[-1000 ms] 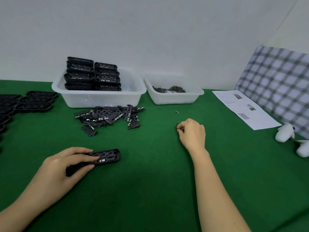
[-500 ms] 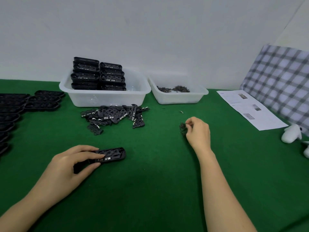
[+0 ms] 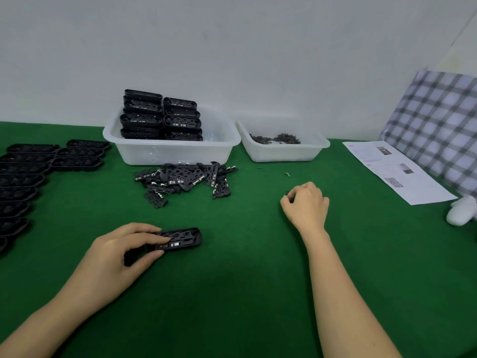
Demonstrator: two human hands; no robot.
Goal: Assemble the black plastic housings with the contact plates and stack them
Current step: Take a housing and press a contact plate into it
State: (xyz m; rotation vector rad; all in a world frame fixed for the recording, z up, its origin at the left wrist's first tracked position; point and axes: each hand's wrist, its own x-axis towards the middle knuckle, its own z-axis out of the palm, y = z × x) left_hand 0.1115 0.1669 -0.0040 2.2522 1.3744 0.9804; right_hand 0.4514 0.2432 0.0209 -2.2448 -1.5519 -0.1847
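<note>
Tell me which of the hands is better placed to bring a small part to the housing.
Right hand: it pinches small dark parts; the left hand is busy gripping the housing.

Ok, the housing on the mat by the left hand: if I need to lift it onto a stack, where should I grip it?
Probably across its two long sides near the free right end, coming from above. The housing lies flat, open face up, long and narrow. The left hand already pinches its left end, thumb on the near edge and fingers over the far one, so a similar pinch suits.
</note>
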